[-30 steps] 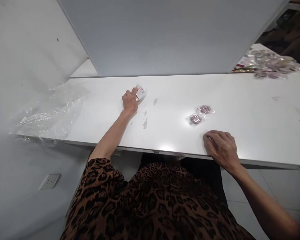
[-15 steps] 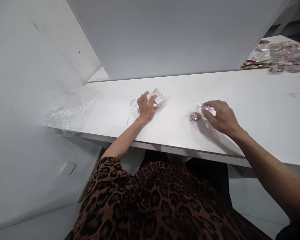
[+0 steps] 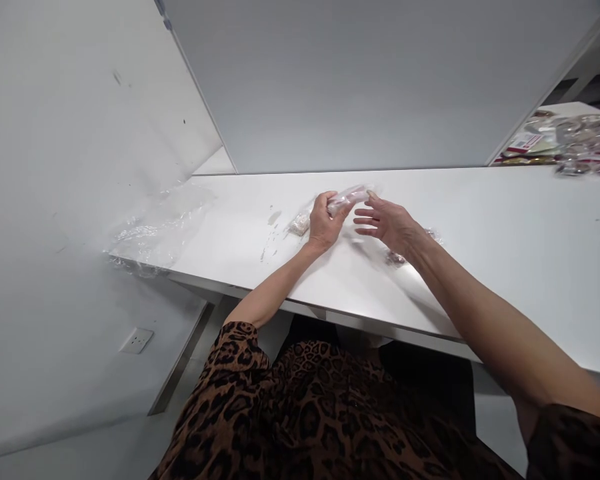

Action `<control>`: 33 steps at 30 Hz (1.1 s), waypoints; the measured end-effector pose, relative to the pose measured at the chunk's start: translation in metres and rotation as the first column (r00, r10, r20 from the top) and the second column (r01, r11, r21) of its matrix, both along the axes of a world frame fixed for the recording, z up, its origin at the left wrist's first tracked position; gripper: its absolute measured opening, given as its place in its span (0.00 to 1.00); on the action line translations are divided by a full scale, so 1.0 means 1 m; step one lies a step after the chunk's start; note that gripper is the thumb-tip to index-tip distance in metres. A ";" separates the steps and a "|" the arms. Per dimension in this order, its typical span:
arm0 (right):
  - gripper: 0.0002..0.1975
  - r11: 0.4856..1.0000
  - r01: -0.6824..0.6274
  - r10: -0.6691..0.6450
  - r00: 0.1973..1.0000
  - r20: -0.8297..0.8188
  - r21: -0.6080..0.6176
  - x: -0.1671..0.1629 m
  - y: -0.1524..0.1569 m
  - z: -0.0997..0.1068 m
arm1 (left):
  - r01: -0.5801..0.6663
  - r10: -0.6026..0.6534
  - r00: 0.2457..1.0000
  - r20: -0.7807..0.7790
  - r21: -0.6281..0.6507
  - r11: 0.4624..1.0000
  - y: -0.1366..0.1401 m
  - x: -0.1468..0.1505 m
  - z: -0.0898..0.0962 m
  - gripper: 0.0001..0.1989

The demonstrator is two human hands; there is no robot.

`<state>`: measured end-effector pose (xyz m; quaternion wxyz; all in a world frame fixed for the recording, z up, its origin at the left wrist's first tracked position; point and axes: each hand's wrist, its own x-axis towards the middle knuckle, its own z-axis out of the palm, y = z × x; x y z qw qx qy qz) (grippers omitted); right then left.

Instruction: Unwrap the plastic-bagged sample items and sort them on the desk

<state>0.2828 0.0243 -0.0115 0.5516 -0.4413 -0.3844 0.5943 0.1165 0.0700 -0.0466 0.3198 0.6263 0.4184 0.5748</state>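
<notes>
The left hand (image 3: 325,223) grips a clear packet (image 3: 354,197). The right hand (image 3: 393,225) is at the packet's right end, grip unclear.

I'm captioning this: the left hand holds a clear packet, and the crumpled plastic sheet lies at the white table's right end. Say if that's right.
Wrong end: the head view shows the crumpled plastic sheet at the left end of the white table. The left hand does hold a clear packet.

- Clear packet (image 3: 351,198), pale pink and white inside, slanting in the left hand (image 3: 325,223).
- Wrapped reddish-brown piece (image 3: 395,258), nearer and right, on the tabletop (image 3: 515,233), partly hidden.
</notes>
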 end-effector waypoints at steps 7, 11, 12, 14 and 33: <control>0.21 0.988 0.152 -0.148 0.959 -0.242 -0.005 0.003 0.017 -0.014 | 0.473 -0.445 0.880 0.169 -0.212 0.855 -0.018 0.013 -0.013 0.48; 0.21 0.995 0.095 -0.096 0.978 -0.186 -0.018 0.009 0.015 -0.025 | 0.433 -0.332 0.894 0.301 -0.391 0.812 -0.014 0.011 -0.014 0.39; 0.22 0.997 0.074 -0.074 0.981 -0.181 -0.006 0.009 0.015 -0.025 | 0.436 -0.315 0.891 0.328 -0.420 0.796 -0.012 0.010 -0.012 0.36; 0.24 0.999 0.047 -0.046 0.983 -0.179 0.004 0.009 0.014 -0.025 | 0.456 -0.271 0.871 0.410 -0.470 0.756 -0.010 0.007 -0.006 0.32; 0.21 0.988 0.152 -0.149 0.985 -0.082 0.030 0.017 0.007 -0.018 | 0.574 -0.154 0.786 0.598 -0.616 0.539 -0.012 -0.002 0.007 0.15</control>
